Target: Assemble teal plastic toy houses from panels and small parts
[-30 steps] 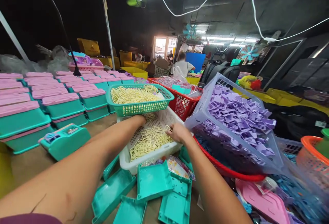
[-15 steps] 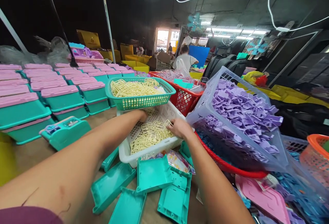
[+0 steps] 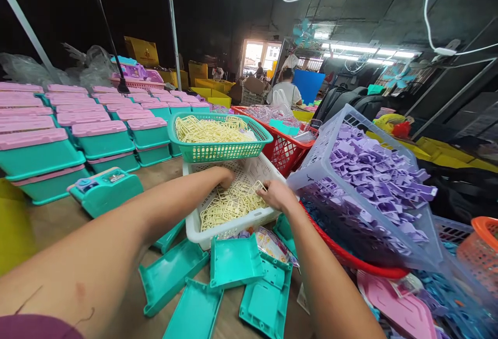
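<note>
Several teal shells: strewn open-side up on the desk, nearest the person.
White basket: tilted toward the person, so the yellow clips pool at its near wall.
Left hand: buried in the clips; grip hidden, cannot tell.
Right hand: pinching one clip.
Green basket: perched on the white basket's far rim, more clips.
Purple basket: tipped, within reach.

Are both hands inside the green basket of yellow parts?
No, the left hand and right hand are in the white basket below the green basket.
</note>
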A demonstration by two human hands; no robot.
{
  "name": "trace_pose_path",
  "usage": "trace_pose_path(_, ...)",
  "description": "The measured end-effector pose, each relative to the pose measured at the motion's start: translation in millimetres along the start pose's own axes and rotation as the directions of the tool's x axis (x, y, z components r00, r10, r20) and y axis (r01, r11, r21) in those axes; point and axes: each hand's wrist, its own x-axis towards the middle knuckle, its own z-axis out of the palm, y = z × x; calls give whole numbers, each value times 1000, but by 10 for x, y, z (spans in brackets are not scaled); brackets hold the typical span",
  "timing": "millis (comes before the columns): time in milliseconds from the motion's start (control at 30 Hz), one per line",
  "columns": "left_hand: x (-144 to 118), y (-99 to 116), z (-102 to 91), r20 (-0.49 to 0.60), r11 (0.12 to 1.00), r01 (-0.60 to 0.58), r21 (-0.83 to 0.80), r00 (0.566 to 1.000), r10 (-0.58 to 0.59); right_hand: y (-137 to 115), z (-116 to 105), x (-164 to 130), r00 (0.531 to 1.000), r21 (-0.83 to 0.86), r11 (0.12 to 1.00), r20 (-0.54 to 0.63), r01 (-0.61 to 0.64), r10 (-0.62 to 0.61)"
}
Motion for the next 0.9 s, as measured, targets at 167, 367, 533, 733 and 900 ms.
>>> trace_pose_path(167,-48,0,-46,306,986,63,152,946,-107,15,21,21,1000,-11,1000,8,-5,5)
trace_pose_path(367,-251,99,-48,615,990,-24,138,786,-67,23,52,40,1000,-10,1000,0,8,-8)
trace_pose_path(533,-333,180,-24,659,977,-57,204,747,-94,2,39,33,1000,-12,1000,-19,10,-10)
trace_pose_path(733,-290,114,-144,522,967,-14,255,843,-125,10,38,35,1000,-13,1000,-1,8,-8)
trace_pose_path(900,-537,29,-100,543,980,-27,198,835,-87,17,46,51,1000,-3,1000,1,21,-21)
